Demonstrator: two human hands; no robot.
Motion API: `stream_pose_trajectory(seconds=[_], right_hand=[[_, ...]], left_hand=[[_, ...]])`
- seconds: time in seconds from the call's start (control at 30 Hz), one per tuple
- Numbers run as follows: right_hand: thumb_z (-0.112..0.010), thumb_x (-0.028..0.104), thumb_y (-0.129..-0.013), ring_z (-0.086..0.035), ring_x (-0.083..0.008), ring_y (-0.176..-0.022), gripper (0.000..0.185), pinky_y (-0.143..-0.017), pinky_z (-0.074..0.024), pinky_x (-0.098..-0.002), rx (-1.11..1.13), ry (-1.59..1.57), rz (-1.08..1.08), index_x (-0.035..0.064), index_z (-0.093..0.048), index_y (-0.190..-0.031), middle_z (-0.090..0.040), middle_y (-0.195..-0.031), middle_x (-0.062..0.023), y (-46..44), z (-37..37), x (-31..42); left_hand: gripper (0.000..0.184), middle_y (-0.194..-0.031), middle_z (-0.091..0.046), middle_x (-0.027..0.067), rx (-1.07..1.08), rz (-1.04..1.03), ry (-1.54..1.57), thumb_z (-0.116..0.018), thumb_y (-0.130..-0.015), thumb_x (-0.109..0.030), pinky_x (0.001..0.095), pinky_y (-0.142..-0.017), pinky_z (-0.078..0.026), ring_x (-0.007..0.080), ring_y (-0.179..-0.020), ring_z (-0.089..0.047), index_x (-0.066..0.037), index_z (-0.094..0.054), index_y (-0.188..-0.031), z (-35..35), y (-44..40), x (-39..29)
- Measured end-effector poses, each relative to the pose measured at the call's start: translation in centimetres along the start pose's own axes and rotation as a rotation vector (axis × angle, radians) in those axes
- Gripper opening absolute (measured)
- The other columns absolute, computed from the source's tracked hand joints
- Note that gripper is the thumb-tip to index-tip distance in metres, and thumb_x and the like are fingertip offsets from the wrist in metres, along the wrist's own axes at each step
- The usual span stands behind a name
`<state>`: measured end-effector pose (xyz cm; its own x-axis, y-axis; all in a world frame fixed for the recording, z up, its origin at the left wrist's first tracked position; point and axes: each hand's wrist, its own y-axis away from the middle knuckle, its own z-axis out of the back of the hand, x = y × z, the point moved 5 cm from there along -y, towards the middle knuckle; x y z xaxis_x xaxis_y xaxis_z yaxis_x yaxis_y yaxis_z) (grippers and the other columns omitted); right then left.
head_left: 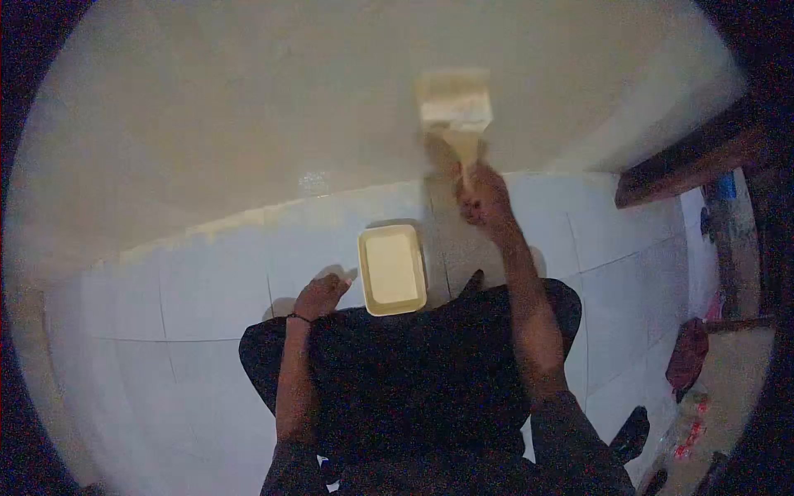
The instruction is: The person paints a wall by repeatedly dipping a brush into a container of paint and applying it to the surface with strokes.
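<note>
A wide paintbrush (455, 103) is in my right hand (482, 194), its fingers wrapped round the handle and its bristles up against the beige wall (248, 99). Brush and hand are slightly blurred. On the tiled floor between my hands sits a cream rectangular tray (393, 309) with pale yellowish paint (394, 266) inside. Left of the tray, close to its side but apart from it, is my left hand (324, 295) near my knee. Its fingers look curled, and what they hold, if anything, is too small to tell. A dark band circles the left wrist.
White floor tiles (207, 289) meet the wall along an uneven cream paint edge. At the right a dark wooden piece (695, 169) juts out. Farther right lie a dark red cloth item (688, 355) and a clear plastic item with red marks (691, 430).
</note>
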<state>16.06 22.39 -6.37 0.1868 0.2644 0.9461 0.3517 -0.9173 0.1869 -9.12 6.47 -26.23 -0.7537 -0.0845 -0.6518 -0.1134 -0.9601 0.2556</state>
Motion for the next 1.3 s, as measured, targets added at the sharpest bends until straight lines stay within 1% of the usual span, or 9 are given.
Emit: stream_pose_trajectory(seconds=[0.1, 0.27, 0.37, 0.83, 1.0, 1.07, 1.13, 1.23, 1.3], right_hand=[[-0.043, 0.036, -0.082, -0.031, -0.0048, -0.036, 0.032, -0.030, -0.0248, -0.0178, 0.075, 0.011, -0.073, 0.0078, -0.046, -0.098, -0.041, -0.056, 0.0017, 0.5, 0.1, -4.2], [-0.042, 0.038, -0.082, -0.035, -0.0072, -0.039, 0.034, -0.032, -0.0288, -0.0211, 0.105, 0.015, -0.232, 0.0070, -0.047, -0.096, -0.041, -0.056, 0.0009, 0.1, 0.0, -7.2], [-0.042, 0.036, -0.081, -0.035, -0.0078, -0.039, 0.032, -0.032, -0.0294, -0.0216, 0.070, 0.077, -0.282, 0.0064, -0.047, -0.094, -0.041, -0.056, 0.0006, -0.1, 0.2, -9.5], [-0.043, 0.025, -0.081, -0.032, -0.0055, -0.035, 0.022, -0.028, -0.0258, -0.0160, -0.073, -0.358, -0.602, 0.0035, -0.044, -0.083, -0.043, -0.058, -0.0025, -1.4, 0.8, -14.4], [-0.043, 0.026, -0.080, -0.032, -0.0056, -0.035, 0.023, -0.027, -0.0254, -0.0159, 0.035, -0.291, -0.461, 0.0029, -0.044, -0.083, -0.043, -0.058, -0.0027, -2.6, 2.3, -17.0], [-0.043, 0.026, -0.081, -0.032, -0.0056, -0.034, 0.024, -0.027, -0.0252, -0.0160, 0.022, -0.223, -0.406, 0.0024, -0.044, -0.084, -0.043, -0.057, -0.0025, -3.0, 1.7, -16.9], [-0.041, 0.028, -0.081, -0.031, -0.0056, -0.034, 0.027, -0.027, -0.0239, -0.0167, -0.110, 0.087, -0.159, 0.0014, -0.044, -0.085, -0.042, -0.055, -0.0017, -3.6, 1.7, -15.4], [-0.041, 0.027, -0.081, -0.030, -0.0053, -0.033, 0.027, -0.027, -0.0229, -0.0175, -0.132, -0.274, -0.472, 0.0015, -0.044, -0.086, -0.041, -0.055, -0.0013, -1.5, 0.2, -11.6], [-0.040, 0.027, -0.081, -0.029, -0.0052, -0.033, 0.026, -0.027, -0.0224, -0.0178, -0.135, -0.245, -0.427, 0.0017, -0.044, -0.087, -0.041, -0.055, -0.0012, -0.6, -0.4, -9.5]], left_hand=[[0.044, -0.086, -0.055, 0.0202, -0.028, -0.230, -0.055, -0.036, -0.082, -0.044, 0.0420, -0.071, -0.043, 0.0335, -0.085, -0.053, -0.003, -0.050, -0.092, 1.3, 0.9, -2.2], [0.045, -0.088, -0.053, 0.0213, 0.091, 0.114, -0.054, -0.034, -0.083, -0.043, 0.0415, -0.073, -0.041, 0.0349, -0.085, -0.052, -0.001, -0.048, -0.093, 3.4, 1.8, -4.7], [0.046, -0.087, -0.054, 0.0213, 0.045, -0.068, -0.173, -0.034, -0.083, -0.044, 0.0415, -0.073, -0.041, 0.0355, -0.084, -0.051, -0.001, -0.049, -0.092, 1.3, 0.9, -1.9], [0.044, -0.088, -0.055, 0.0188, 0.058, 0.014, -0.142, -0.038, -0.081, -0.043, 0.0411, -0.071, -0.041, 0.0346, -0.082, -0.053, -0.003, -0.051, -0.090, 0.6, 0.9, 0.0], [0.039, -0.083, -0.055, 0.0180, -0.051, -0.286, -0.256, -0.038, -0.081, -0.040, 0.0421, -0.069, -0.041, 0.0350, -0.080, -0.052, -0.004, -0.051, -0.090, 0.3, 1.2, -1.1], [0.036, -0.081, -0.055, 0.0178, 0.054, -0.004, -0.091, -0.037, -0.082, -0.038, 0.0422, -0.067, -0.041, 0.0346, -0.078, -0.053, -0.006, -0.051, -0.091, 0.1, 0.8, 0.7], [0.036, -0.081, -0.054, 0.0178, 0.060, 0.018, -0.102, -0.036, -0.083, -0.037, 0.0418, -0.067, -0.042, 0.0339, -0.077, -0.053, -0.006, -0.051, -0.091, -1.0, 0.3, 2.5], [0.033, -0.082, -0.054, 0.0169, 0.019, 0.006, -0.229, -0.036, -0.083, -0.035, 0.0407, -0.067, -0.042, 0.0326, -0.077, -0.054, -0.006, -0.051, -0.092, -3.8, -1.7, 5.6], [0.032, -0.084, -0.054, 0.0159, -0.030, -0.026, -0.346, -0.036, -0.084, -0.032, 0.0401, -0.067, -0.043, 0.0322, -0.077, -0.054, -0.006, -0.050, -0.094, -2.7, -1.4, 4.0]])
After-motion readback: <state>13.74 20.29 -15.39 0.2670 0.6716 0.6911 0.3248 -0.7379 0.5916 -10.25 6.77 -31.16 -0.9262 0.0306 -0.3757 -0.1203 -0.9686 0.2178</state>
